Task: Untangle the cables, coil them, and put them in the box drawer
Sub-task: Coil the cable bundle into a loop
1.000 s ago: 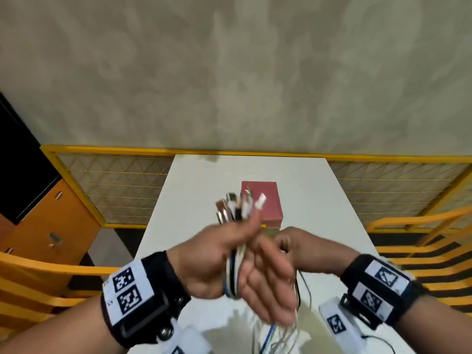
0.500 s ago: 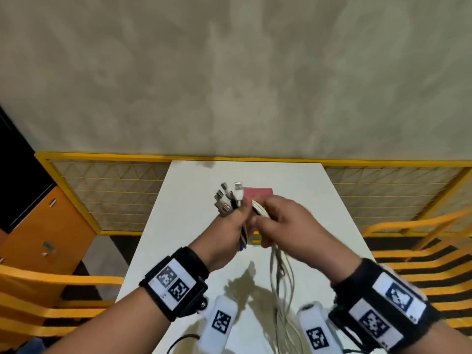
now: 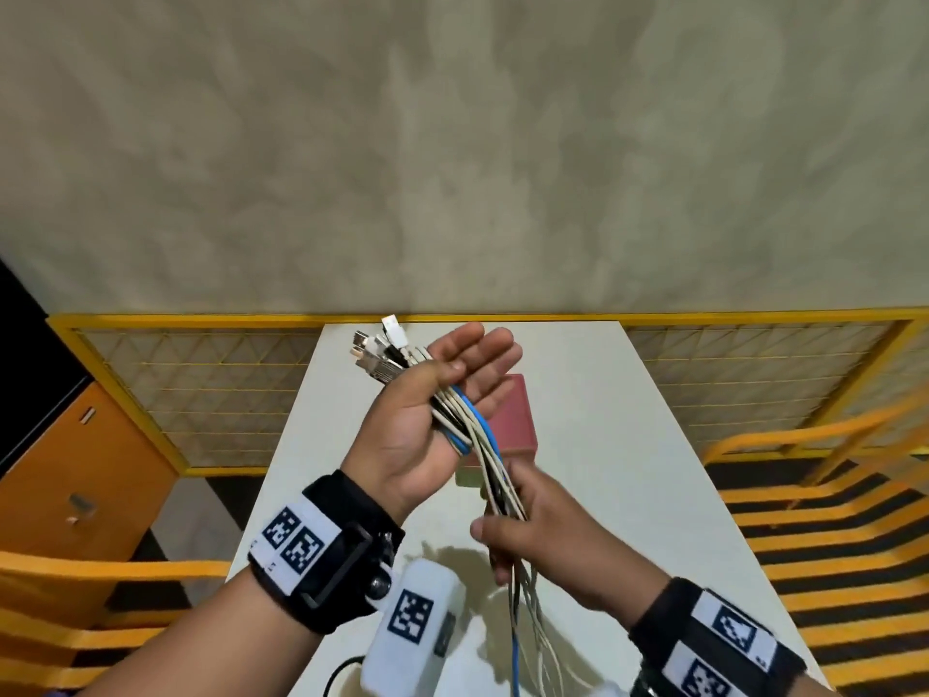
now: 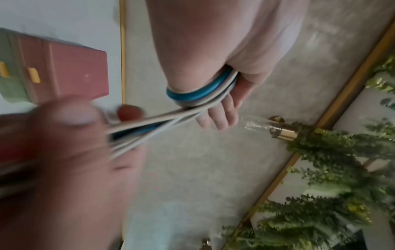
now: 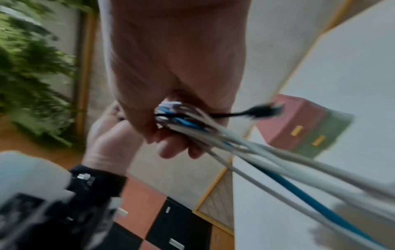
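Left hand [image 3: 420, 425] palm up over the table [image 3: 593, 445], fingers [image 3: 490, 349] straight and spread toward 12 o'clock; thumb [image 3: 427, 377] bent across the cables [image 3: 475, 435], pinning them to the palm; so it has hold of the bundle by thumb only, rest of the hand wide open. Plugs [image 3: 379, 352] stick out past the thumb toward 11 o'clock, one white, several metal-tipped.

Bundle is mostly white strands plus one blue cable [image 3: 477, 420]; left wrist view shows the blue and white strands looped round the base of the thumb, then running off toward 8 o'clock into the other hand.

Right hand [image 3: 533, 535] sits at 5 o'clock of the left hand, lower and nearer the body; fingers curled round the same cables, thumb closed over them; loose ends hang from it toward 6 o'clock down to the table. Right wrist view is blurred; it shows one thin black cable [image 5: 245, 114] with a dark plug poking out sideways from the fist.

Box [image 3: 513, 420]: red top, green front, behind and partly hidden by both hands, at table centre; wrist views show yellow handles [image 5: 307, 135] on its front; whether a drawer is open, cannot tell.

Both wrists carry black bands with printed square markers.
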`<state>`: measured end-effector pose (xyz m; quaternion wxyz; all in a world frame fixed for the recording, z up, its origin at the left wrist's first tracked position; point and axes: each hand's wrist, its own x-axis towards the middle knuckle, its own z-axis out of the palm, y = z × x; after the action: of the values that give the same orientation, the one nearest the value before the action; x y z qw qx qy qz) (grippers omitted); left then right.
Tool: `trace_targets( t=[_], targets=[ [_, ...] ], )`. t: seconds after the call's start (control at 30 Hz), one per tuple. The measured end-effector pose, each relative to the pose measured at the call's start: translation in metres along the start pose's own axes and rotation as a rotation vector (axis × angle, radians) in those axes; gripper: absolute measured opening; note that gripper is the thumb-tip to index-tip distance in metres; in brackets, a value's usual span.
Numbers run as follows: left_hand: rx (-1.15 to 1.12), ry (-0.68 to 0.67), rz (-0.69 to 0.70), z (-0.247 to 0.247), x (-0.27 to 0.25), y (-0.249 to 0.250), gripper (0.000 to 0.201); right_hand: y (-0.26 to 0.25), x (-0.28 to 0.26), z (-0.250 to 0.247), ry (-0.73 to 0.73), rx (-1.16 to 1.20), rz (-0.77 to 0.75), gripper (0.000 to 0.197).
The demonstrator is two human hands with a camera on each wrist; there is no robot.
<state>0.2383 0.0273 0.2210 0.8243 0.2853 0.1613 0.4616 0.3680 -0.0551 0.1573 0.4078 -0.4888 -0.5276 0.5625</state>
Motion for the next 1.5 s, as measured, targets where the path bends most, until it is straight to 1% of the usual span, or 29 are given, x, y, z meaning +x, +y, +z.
trace_targets(
  t=[0.07, 0.13, 0.2, 0.27, 0.33, 0.4, 0.43, 0.5, 0.53, 0.6, 0.63, 0.7, 0.73, 0.77, 0.8, 0.83, 0.87, 0.9, 0.93, 0.97, 1.0, 1.07, 1.13, 1.2, 1.23, 1.3, 1.37, 1.43, 1.5],
  targets=[
    [0.029, -0.021, -0.001, 0.006, -0.005, 0.005, 0.028, 0.007, -0.002, 0.002, -0.116, -0.040, 0.072, 0.015],
    [0.081, -0.020, -0.035, 0.010, -0.014, 0.006, 0.027, 0.008, 0.000, 0.004, -0.240, -0.070, 0.110, 0.008],
    [0.112, -0.051, -0.100, 0.009, -0.023, 0.003, 0.028, 0.007, 0.004, -0.001, -0.296, -0.129, 0.149, 0.004],
    [0.114, -0.189, -0.201, 0.002, -0.033, 0.001, 0.030, 0.008, 0.007, -0.009, -0.298, -0.257, 0.190, 0.004],
    [0.140, -0.341, -0.339, -0.005, -0.046, 0.000, 0.039, 0.008, 0.011, -0.021, -0.296, -0.414, 0.221, 0.015],
    [0.237, -0.441, -0.501, -0.016, -0.057, -0.004, 0.050, 0.000, 0.015, -0.031, -0.324, -0.574, 0.231, 0.012],
    [0.319, -0.466, -0.582, -0.022, -0.062, -0.006, 0.055, -0.006, 0.018, -0.035, -0.345, -0.666, 0.219, 0.012],
    [0.533, -0.487, -0.733, -0.031, -0.066, -0.010, 0.063, -0.021, 0.023, -0.037, -0.359, -0.851, 0.185, 0.020],
    [0.635, -0.468, -0.796, -0.032, -0.065, -0.011, 0.066, -0.030, 0.024, -0.036, -0.355, -0.937, 0.158, 0.022],
    [0.800, -0.366, -0.862, -0.035, -0.061, -0.011, 0.069, -0.042, 0.024, -0.032, -0.328, -1.104, 0.078, 0.022],
    [0.877, -0.294, -0.853, -0.040, -0.059, -0.013, 0.070, -0.047, 0.022, -0.031, -0.313, -1.157, 0.039, 0.020],
    [1.067, -0.208, -0.736, -0.047, -0.056, -0.017, 0.066, -0.054, 0.016, -0.027, -0.277, -1.167, -0.025, 0.016],
    [1.159, -0.208, -0.639, -0.048, -0.055, -0.018, 0.060, -0.054, 0.013, -0.025, -0.254, -1.149, -0.058, 0.013],
    [1.216, -0.218, -0.536, -0.048, -0.053, -0.018, 0.049, -0.053, 0.010, -0.023, -0.206, -1.135, -0.095, 0.011],
    [1.218, -0.202, -0.454, -0.046, -0.051, -0.017, 0.040, -0.051, 0.009, -0.021, -0.138, -1.093, -0.121, 0.012],
    [1.163, -0.162, -0.372, -0.042, -0.050, -0.017, 0.044, -0.049, 0.007, -0.017, -0.070, -1.029, -0.150, 0.013],
    [1.059, -0.103, -0.311, -0.039, -0.047, -0.017, 0.058, -0.046, 0.005, -0.013, -0.009, -0.968, -0.191, 0.015],
    [0.936, -0.035, -0.268, -0.035, -0.044, -0.017, 0.070, -0.044, 0.004, -0.008, 0.036, -0.935, -0.226, 0.019],
    [0.829, 0.019, -0.228, -0.033, -0.039, -0.019, 0.074, -0.041, 0.002, -0.003, 0.068, -0.939, -0.251, 0.029],
    [0.743, 0.066, -0.195, -0.030, -0.036, -0.022, 0.073, -0.040, 0.000, 0.002, 0.100, -0.966, -0.275, 0.041],
    [0.669, 0.103, -0.164, -0.023, -0.034, -0.025, 0.068, -0.038, -0.001, 0.006, 0.142, -0.987, -0.312, 0.048],
    [0.543, 0.148, -0.124, -0.017, -0.029, -0.029, 0.059, -0.039, -0.004, 0.012, 0.203, -0.956, -0.399, 0.050],
    [0.411, 0.132, -0.120, -0.015, -0.025, -0.027, 0.060, -0.041, -0.007, 0.016, 0.216, -0.861, -0.406, 0.057],
    [0.272, 0.104, -0.103, -0.011, -0.021, -0.019, 0.046, -0.041, -0.012, 0.019, 0.213, -0.751, -0.366, 0.069],
    [0.220, 0.080, -0.093, -0.010, -0.020, -0.014, 0.039, -0.041, -0.015, 0.021, 0.212, -0.706, -0.369, 0.072],
    [0.165, 0.035, -0.076, -0.010, -0.019, -0.009, 0.030, -0.040, -0.017, 0.022, 0.230, -0.560, -0.426, 0.067],
    [0.137, 0.019, -0.059, -0.009, -0.021, -0.005, 0.027, -0.039, -0.017, 0.018, 0.268, -0.362, -0.435, 0.057],
    [0.118, 0.047, -0.035, -0.007, -0.023, -0.004, 0.021, -0.036, -0.015, 0.015, 0.282, -0.259, -0.376, 0.049],
    [0.082, 0.066, -0.009, -0.005, -0.024, -0.001, 0.015, -0.034, -0.016, 0.013, 0.250, -0.199, -0.282, 0.041]
  ],
)
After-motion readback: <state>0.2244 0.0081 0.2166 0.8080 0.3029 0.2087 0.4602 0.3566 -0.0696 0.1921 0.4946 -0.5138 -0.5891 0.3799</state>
